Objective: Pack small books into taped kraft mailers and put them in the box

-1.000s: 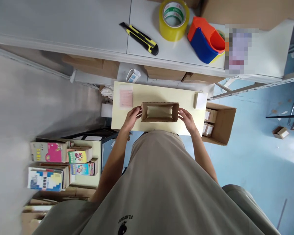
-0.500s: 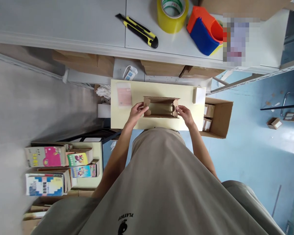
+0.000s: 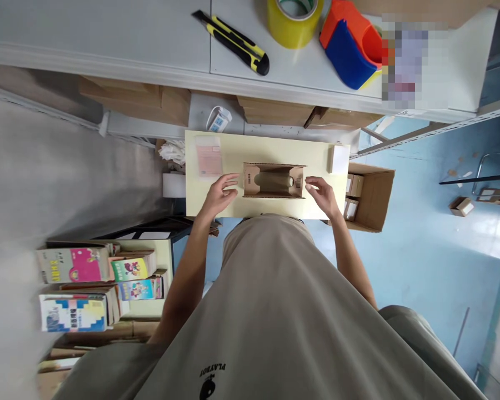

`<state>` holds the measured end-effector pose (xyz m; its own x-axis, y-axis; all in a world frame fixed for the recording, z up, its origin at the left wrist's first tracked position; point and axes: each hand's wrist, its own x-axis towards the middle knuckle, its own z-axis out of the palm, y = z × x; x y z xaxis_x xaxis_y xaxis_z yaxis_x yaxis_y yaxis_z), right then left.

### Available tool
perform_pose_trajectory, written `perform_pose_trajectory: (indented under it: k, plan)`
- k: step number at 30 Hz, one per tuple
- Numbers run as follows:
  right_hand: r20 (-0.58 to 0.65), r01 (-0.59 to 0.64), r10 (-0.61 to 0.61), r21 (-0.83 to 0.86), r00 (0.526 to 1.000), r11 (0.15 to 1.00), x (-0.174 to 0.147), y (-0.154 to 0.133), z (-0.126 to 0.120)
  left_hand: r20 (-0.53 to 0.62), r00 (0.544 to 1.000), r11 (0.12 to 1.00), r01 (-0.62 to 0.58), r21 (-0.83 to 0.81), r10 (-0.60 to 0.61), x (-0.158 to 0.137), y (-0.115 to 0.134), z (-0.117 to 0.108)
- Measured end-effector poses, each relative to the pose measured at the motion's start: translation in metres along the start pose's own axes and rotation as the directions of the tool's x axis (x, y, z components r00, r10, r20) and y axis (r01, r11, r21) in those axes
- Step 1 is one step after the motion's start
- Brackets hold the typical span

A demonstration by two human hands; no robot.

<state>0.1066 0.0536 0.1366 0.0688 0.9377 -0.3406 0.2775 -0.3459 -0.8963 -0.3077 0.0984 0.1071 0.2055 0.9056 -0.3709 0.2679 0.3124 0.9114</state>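
A small cardboard box (image 3: 252,180) stands on the pale yellow table (image 3: 229,208), its short end flaps folded inward and its middle still showing the inside. Just off its left end is my left hand (image 3: 221,194), fingers apart and holding nothing. My right hand (image 3: 321,195) hovers beside the right end, its fingers loosely curved and apart, also without anything in them. A pink printed sheet (image 3: 209,156) lies on the table's left part, and a small white box or pad (image 3: 339,160) sits at the right.
On the shelf above lie a utility knife (image 3: 235,41), a roll of yellow tape (image 3: 292,28) and an orange and blue tape dispenser (image 3: 350,47). An open carton (image 3: 375,197) with small boxes stands right of the table. Stacked books (image 3: 77,265) are at lower left.
Both hands have let go of the box's end flaps and moved outward, the left hand to the left and the right hand to the right. The flaps now lie folded further down.
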Motion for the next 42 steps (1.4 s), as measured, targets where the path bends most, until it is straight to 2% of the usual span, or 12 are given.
perform_pose_trajectory:
  k: [2, 4, 6, 11, 13, 16, 19, 21, 24, 29, 34, 42]
  plan:
    - [0.096, 0.015, -0.013, -0.021, 0.995, 1.000, -0.010, 0.000, -0.007, 0.116, 0.993, 0.998, -0.034, 0.044, 0.028, -0.013, 0.006, -0.006]
    - [0.154, 0.014, -0.007, -0.045, 0.988, 0.999, -0.014, 0.002, -0.008, 0.182, 0.982, 0.996, -0.061, 0.072, 0.047, -0.019, 0.010, -0.002]
    - [0.149, 0.012, -0.004, -0.057, 0.989, 0.998, -0.012, 0.007, -0.004, 0.155, 0.986, 0.992, -0.082, 0.091, 0.067, -0.017, 0.012, 0.010]
    - [-0.013, 0.008, -0.010, -0.143, 1.000, 0.990, 0.008, 0.012, 0.014, -0.128, 0.987, 0.976, -0.065, 0.209, 0.093, 0.006, 0.005, 0.036]
    - [-0.076, -0.007, -0.008, -0.192, 0.997, 0.981, 0.015, 0.011, 0.017, -0.184, 0.979, 0.972, -0.045, 0.229, 0.088, 0.013, 0.005, 0.038]
    - [-0.094, 0.045, -0.068, -0.235, 0.993, 0.971, 0.021, 0.006, 0.017, -0.149, 0.976, 0.958, -0.118, 0.262, 0.161, 0.019, 0.010, 0.036]
    - [-0.027, 0.140, -0.154, -0.273, 0.988, 0.952, 0.022, 0.003, 0.014, -0.073, 0.967, 0.927, -0.213, 0.310, 0.246, 0.022, 0.014, 0.030]
    - [0.018, 0.164, -0.166, -0.295, 0.986, 0.941, 0.021, 0.004, 0.011, -0.034, 0.964, 0.911, -0.239, 0.335, 0.265, 0.022, 0.014, 0.027]
    - [0.053, 0.168, -0.160, -0.285, 0.986, 0.944, 0.019, 0.006, 0.008, -0.007, 0.967, 0.913, -0.239, 0.331, 0.255, 0.021, 0.010, 0.026]
    - [0.020, 0.143, -0.142, -0.205, 0.990, 0.968, 0.015, 0.007, 0.008, -0.010, 0.967, 0.933, -0.243, 0.264, 0.255, 0.020, 0.009, 0.026]
    - [0.008, 0.165, -0.168, -0.232, 0.986, 0.958, 0.018, 0.011, 0.009, -0.003, 0.967, 0.926, -0.243, 0.288, 0.255, 0.025, 0.008, 0.026]
    - [-0.015, 0.101, -0.105, -0.185, 0.994, 0.978, 0.025, 0.033, 0.014, -0.061, 0.972, 0.937, -0.202, 0.284, 0.228, 0.033, 0.003, 0.032]
